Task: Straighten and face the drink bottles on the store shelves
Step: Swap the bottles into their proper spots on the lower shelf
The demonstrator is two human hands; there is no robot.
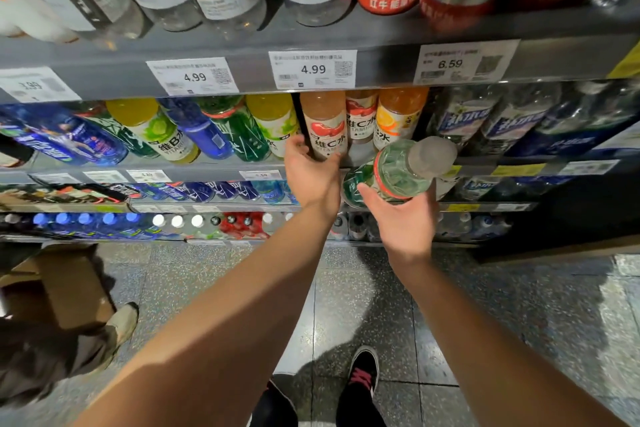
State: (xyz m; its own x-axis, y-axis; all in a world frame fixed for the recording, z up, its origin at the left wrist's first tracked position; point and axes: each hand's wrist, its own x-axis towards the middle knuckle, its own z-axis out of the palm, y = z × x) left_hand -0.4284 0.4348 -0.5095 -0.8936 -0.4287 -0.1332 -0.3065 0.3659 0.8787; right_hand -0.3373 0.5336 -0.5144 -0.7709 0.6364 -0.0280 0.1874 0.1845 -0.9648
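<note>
Head cam: left hand [309,173] gripping the pink vitamin C bottle [325,126] on the shelf [207,168], right hand [401,218] clutching a green bottle [394,170].

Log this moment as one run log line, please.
stage: facing drinks | left hand: grips peach vitamin bottle on shelf | right hand: holds green bottle off shelf, cap toward camera

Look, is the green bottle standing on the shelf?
No, the green bottle is held off the shelf in the right hand, tilted with its cap toward the camera.
</note>
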